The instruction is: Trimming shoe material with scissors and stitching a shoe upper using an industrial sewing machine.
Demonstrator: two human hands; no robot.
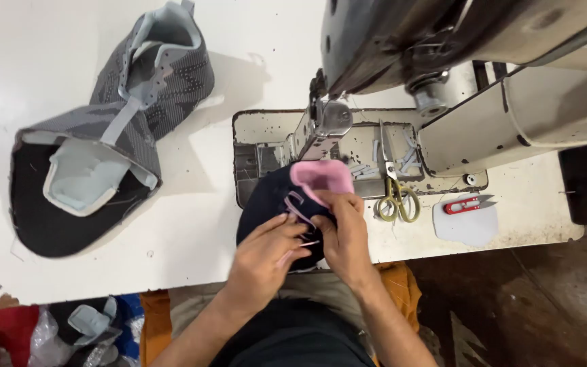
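both hands, left hand (264, 256) and right hand (344, 234), pinch the dark shoe upper (266, 204) with pink lining just before the sewing machine (402, 75). grip apparently on pale straps. scissors (397, 194) lie beside the machine.

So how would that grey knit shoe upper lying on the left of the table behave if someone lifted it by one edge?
The grey knit shoe upper would probably droop: it lies flat and folded on the white table. It is likely light, being thin fabric with no sole visible. The pale lining pieces look stitched on, so they should come along.
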